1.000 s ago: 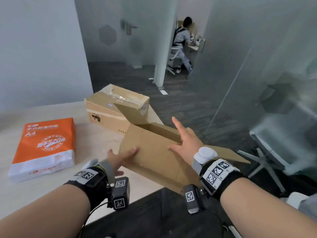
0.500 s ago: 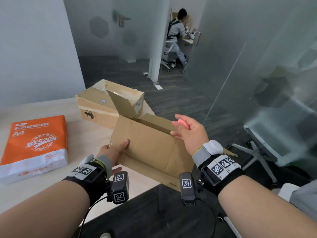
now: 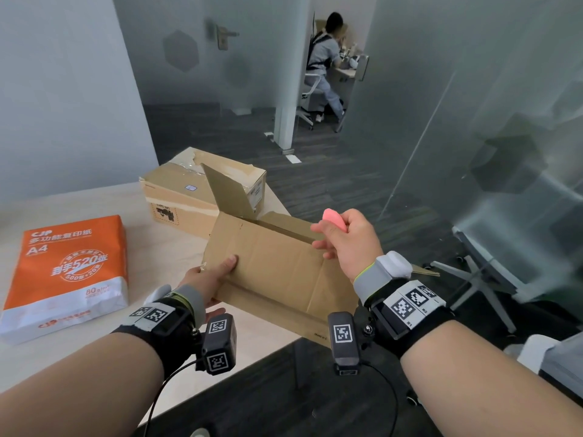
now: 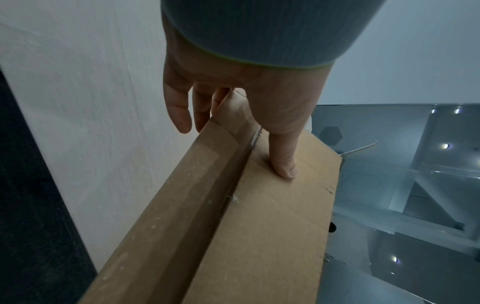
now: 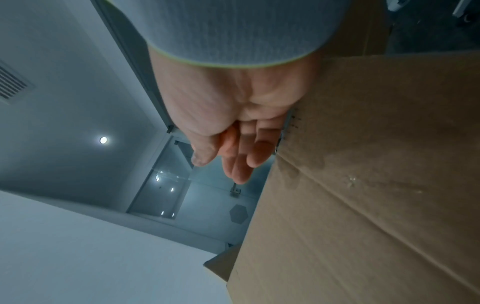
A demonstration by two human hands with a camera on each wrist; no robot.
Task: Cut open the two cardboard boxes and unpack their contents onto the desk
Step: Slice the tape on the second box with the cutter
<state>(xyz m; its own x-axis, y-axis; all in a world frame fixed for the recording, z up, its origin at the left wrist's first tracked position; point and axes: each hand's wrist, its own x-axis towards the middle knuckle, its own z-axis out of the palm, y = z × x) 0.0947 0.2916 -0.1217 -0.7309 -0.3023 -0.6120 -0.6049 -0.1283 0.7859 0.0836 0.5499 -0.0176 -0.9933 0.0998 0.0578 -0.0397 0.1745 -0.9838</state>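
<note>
Since a second ago: no more flat pressing of the right hand (image 3: 350, 244) on the open box (image 3: 277, 269). Lifted now just above that box's upper edge, apart from the cardboard, and curled round a small pink object (image 3: 334, 219) pinched between thumb and fingers (image 3: 318, 228). Probably the cutter, though too little of it showing to be sure; hidden altogether in the right wrist view.

No real change for the left hand (image 3: 208, 279): still gripping the box's left end, thumb (image 4: 283, 156) laid on the broad face, other fingers underneath. Still tilted on edge, too, with one flap standing up and the right part hanging past the tabletop (image 3: 157, 241).

Behind it, resting on the tabletop, a second box (image 3: 179, 197), top tape wrinkled and partly torn but apparently not yet opened out. To the left, well apart, an orange ream of A4 paper (image 3: 69, 263) lying flat.

Judging from this: tool back in hand, so likely done with the first box and about to set it aside and cut the second. Impossible to tell whether anything remains inside the held box.
</note>
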